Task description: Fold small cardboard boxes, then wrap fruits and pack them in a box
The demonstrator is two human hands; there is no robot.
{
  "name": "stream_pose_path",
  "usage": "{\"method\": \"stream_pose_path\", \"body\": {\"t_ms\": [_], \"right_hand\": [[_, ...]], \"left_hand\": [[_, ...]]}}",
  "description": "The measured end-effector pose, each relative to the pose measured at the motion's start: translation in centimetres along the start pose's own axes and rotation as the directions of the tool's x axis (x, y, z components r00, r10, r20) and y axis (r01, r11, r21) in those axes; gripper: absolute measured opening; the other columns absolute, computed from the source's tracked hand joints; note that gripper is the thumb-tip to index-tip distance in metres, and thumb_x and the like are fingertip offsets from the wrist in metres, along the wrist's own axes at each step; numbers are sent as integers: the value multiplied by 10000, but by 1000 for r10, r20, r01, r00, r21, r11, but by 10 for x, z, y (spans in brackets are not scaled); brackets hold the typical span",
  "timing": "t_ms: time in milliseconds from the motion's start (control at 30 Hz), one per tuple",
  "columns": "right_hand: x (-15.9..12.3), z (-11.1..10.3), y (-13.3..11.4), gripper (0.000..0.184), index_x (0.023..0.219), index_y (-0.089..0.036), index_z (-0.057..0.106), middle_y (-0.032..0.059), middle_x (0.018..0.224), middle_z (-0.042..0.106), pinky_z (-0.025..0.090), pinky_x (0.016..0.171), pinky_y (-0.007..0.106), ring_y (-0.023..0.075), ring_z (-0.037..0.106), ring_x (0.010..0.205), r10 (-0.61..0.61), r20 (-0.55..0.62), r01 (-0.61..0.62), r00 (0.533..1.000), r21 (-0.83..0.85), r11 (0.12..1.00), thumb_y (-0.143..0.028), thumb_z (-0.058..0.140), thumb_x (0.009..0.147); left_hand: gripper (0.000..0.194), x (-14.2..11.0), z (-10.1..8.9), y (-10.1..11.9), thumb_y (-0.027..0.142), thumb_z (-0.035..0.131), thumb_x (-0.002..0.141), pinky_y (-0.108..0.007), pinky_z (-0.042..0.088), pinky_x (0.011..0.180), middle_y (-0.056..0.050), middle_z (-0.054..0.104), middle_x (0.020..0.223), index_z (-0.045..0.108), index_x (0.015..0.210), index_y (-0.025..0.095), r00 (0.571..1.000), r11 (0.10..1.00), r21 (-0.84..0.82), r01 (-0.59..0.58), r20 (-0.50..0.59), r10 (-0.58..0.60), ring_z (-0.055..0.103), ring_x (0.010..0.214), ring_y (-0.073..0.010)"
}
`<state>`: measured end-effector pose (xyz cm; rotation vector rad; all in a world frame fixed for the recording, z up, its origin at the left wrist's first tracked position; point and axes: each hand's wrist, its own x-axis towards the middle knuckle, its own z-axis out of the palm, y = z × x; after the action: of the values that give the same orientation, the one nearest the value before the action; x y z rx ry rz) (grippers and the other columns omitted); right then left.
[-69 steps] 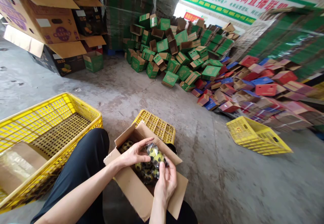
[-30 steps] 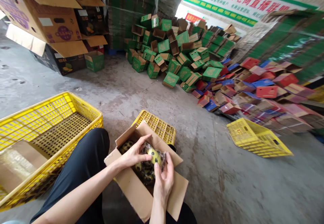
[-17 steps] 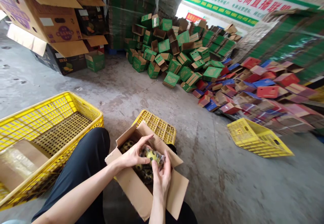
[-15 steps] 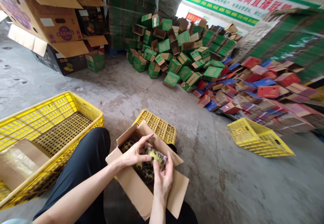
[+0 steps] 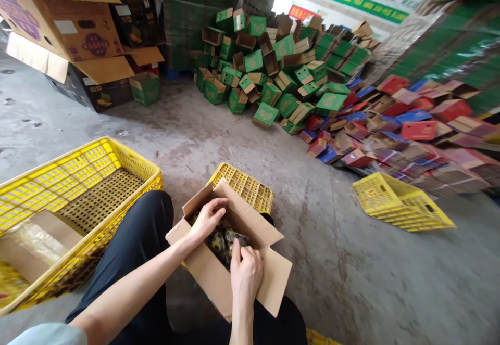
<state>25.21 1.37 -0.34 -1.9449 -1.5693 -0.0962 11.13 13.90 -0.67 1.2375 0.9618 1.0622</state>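
An open cardboard box (image 5: pixel 213 285) sits tilted between my knees, holding several yellow, dark-spotted items in clear plastic; their exact kind is not plain. My right hand (image 5: pixel 247 269) reaches into its right end with curled fingers, thumb and fingertips against a plastic-wrapped yellow item (image 5: pixel 236 237). Part of that item is hidden behind the hand. My left hand (image 5: pixel 209 221) hovers over the box's left part, fingers loosely bent and apart from the thumb, with nothing visible in it. More wrapped items (image 5: pixel 217 243) show between the two hands.
A yellow crate (image 5: pixel 154 176) at left holds a taped carton (image 5: pixel 42 243). Beyond the box lies another yellow crate (image 5: pixel 250 186); one more yellow crate (image 5: pixel 402 204) rests on the floor at right. Green cartons (image 5: pixel 265 116) and red and blue cartons (image 5: pixel 417 130) are heaped behind.
The wrapped item held up between both hands is now down in the box. My left hand has let go and drawn back; my right hand has moved lower. The view has tipped down slightly.
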Motion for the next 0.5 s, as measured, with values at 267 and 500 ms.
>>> {"method": "stream_pose_path", "body": {"t_ms": [267,500], "right_hand": [[2,0,0,550,630,-246,670,81,667,683,379,710,367,248,598,717,-13,-10,13,1000,2,1000,-530,466,1056],[-1,2,-1,528,635,-246,662,70,650,662,381,718,363,247,594,717,13,-35,-12,999,50,999,-533,494,1045]], "left_hand": [[247,16,-3,-15,120,597,869,-458,478,993,-188,721,1091,784,1026,155,919,535,814,-225,360,-162,634,1124,-366],[246,27,-4,-27,320,766,812,-561,386,1040,-227,708,1085,790,967,131,946,456,876,-156,265,-186,549,1192,-460]]}}
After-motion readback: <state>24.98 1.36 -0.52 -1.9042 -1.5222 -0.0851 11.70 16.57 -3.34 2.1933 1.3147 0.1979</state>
